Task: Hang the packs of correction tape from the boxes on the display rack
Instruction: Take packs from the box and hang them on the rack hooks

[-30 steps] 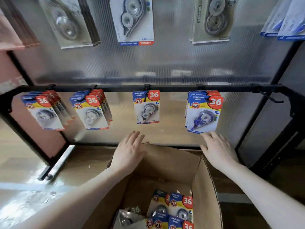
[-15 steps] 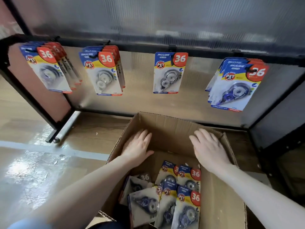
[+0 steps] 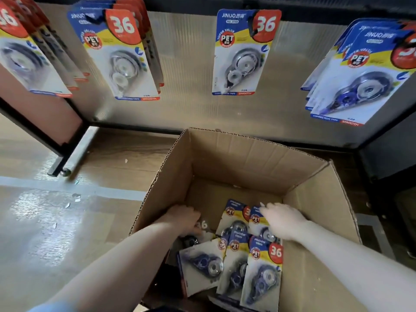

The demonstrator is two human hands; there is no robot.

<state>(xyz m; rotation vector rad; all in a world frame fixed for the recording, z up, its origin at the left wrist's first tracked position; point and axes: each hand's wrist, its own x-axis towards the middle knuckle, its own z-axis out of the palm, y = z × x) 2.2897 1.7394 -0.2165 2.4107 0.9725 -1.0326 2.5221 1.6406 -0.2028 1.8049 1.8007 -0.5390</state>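
Reaching into the cardboard box (image 3: 315,199), both hands meet the loose correction tape packs (image 3: 261,273) on its floor. Left hand (image 3: 184,219) curls its fingers around one pack; right hand (image 3: 281,219) rests with fingers extended on another. Further packs hang on the display rack (image 3: 292,6) above.

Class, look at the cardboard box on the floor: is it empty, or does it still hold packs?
Not empty. Several correction tape packs lie on the bottom of the open cardboard box.
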